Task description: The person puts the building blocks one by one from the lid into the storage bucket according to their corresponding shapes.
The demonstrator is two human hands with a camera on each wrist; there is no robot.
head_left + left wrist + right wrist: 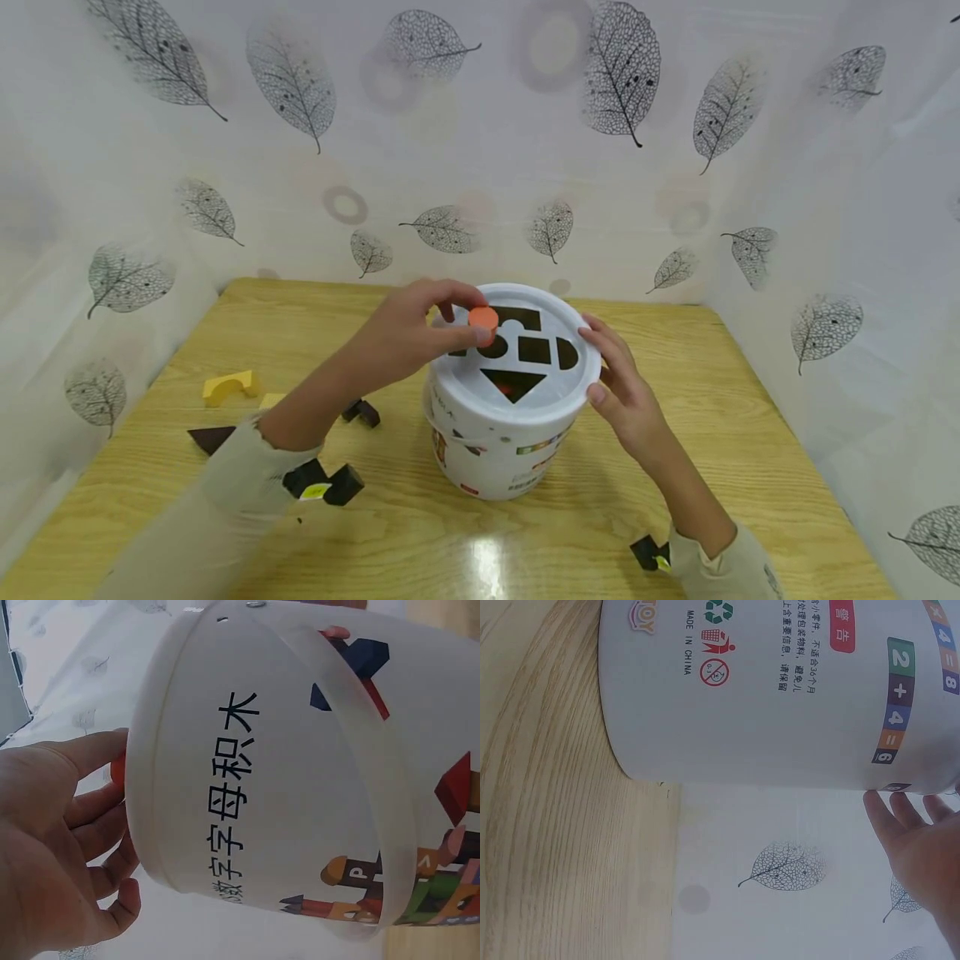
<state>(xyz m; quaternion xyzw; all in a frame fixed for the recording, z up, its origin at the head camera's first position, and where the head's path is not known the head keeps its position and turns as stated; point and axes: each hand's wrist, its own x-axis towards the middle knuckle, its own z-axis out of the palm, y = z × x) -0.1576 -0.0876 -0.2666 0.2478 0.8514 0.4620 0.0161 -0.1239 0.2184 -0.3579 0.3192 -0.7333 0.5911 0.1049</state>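
My left hand (408, 329) pinches a small orange-red cylinder block (483, 320) between thumb and fingers, low over the lid near the round hole. The white lid (480, 390) has several dark shaped cutouts, including a triangle, a square and an arch. It sits on a white printed bucket (487, 467) standing upright on the table. In the left wrist view, the block (118, 771) shows only partly behind the lid's edge. My right hand (626, 400) rests against the right side of the lid's rim, its fingertips (881, 806) touching the bucket's side in the right wrist view.
On the left of the wooden table (390, 542) lie a yellow arch block (231, 387) and a dark triangular block (210, 438). Small dark blocks (362, 412) lie between the left forearm and the bucket. A leaf-patterned white curtain (487, 167) encloses the table's back and sides.
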